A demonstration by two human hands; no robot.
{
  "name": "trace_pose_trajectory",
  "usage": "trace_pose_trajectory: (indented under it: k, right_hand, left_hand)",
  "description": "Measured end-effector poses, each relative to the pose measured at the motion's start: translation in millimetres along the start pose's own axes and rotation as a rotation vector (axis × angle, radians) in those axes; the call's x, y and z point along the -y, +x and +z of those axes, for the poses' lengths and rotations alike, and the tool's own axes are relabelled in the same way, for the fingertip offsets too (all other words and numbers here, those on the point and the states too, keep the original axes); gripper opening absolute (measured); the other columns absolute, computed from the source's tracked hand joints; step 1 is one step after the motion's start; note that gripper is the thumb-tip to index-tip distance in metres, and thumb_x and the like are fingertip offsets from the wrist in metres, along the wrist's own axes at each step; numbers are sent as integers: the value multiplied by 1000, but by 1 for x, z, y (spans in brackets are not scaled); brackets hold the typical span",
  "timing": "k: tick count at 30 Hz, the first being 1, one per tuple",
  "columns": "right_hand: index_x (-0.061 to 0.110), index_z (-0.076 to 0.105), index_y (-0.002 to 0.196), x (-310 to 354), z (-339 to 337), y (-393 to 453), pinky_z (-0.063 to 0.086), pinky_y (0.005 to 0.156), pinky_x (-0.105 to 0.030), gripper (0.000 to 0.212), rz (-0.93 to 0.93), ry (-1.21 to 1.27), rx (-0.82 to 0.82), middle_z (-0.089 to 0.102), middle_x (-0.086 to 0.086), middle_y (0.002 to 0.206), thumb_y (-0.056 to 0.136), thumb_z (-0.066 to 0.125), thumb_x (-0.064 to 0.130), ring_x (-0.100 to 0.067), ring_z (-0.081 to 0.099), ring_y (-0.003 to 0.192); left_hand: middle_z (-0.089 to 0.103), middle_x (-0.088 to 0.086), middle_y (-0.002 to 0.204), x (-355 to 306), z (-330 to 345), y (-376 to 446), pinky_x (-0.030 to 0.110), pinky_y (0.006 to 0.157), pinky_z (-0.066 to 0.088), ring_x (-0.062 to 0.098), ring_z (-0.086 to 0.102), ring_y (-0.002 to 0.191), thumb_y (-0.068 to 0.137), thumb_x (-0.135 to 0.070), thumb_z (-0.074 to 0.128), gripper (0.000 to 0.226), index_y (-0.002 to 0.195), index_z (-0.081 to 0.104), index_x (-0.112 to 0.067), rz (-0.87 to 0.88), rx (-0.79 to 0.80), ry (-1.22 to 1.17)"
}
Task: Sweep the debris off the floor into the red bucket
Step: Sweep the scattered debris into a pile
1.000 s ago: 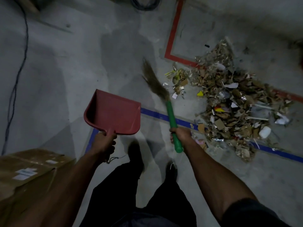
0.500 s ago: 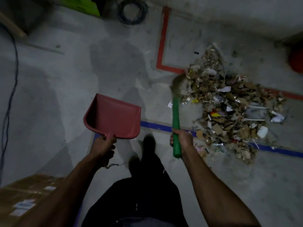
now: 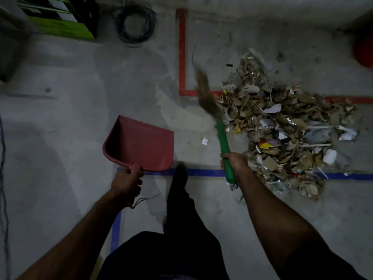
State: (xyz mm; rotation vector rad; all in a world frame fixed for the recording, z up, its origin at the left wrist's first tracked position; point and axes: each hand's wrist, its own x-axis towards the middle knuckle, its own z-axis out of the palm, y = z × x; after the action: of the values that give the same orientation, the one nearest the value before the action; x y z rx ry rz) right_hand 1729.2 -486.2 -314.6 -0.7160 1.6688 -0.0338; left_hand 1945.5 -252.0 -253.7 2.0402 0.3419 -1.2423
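Grey concrete floor (image 3: 60,122), dim light, patchy stains and soft shadows. Red tape line (image 3: 182,51) runs down from the far edge and turns right at a corner. Blue tape line (image 3: 203,172) crosses nearer, with a branch heading toward the camera. Coiled black cable (image 3: 135,27) lies beside a green box (image 3: 60,19) at top left. A dark cord (image 3: 3,178) trails along the left edge.

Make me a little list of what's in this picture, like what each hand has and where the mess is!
left hand: grips the handle of the red dustpan, held up, nothing in it
right hand: grips the green-handled broom, bristles beside the pile
debris pile: cardboard and paper scraps on the floor, right of the broom
stray scrap: white bit lying apart, left of the broom
red bucket: partly seen at the right edge
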Motion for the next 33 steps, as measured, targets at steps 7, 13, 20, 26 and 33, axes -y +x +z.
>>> trace_pose_trajectory:
  k: [7, 13, 20, 26, 33]
  right_hand:
    - [8, 50, 84, 69, -17, 16, 38, 33, -17, 9, 95, 414, 5, 47, -5, 65, 92, 53, 8, -10, 45, 40]
    - [8, 53, 84, 42, -1, -42, 38, 34, -19, 8, 70, 439, -13, 49, -7, 61, 92, 56, 8, -12, 45, 38]
    - [5, 56, 79, -55, 54, -126, 36, 34, -19, 14, -29, 238, 37, 48, -10, 53, 89, 56, -4, -16, 44, 33]
    - [2, 64, 78, -135, 75, -172, 40, 38, -21, 4, 22, -28, 37, 55, -9, 50, 80, 67, 0, -19, 50, 37]
    - [-3, 60, 79, -152, 39, -156, 41, 38, -25, 9, 126, -55, -114, 57, -16, 51, 83, 67, 2, -22, 51, 37]
  left_hand:
    - [47, 13, 63, -58, 14, 21, 15, 32, 27, 14, 35, 35, 94, -15, 57, 20, 88, 56, 4, 20, 39, 78]
    - [58, 15, 73, -83, -3, 23, 22, 35, 36, 20, 46, 41, 93, -28, 60, 28, 83, 62, -2, 77, 93, 165]
    - [50, 14, 75, -78, -44, 8, 22, 38, 33, 18, 40, 47, 92, -19, 60, 23, 93, 58, 4, 121, 185, 250]
    - [48, 14, 71, -51, -87, 0, 19, 37, 30, 17, 37, 46, 92, -22, 56, 27, 87, 57, 4, 160, 213, 291]
    - [52, 17, 74, -28, -126, 15, 22, 41, 33, 19, 40, 43, 89, -23, 58, 27, 88, 59, 3, 175, 220, 367]
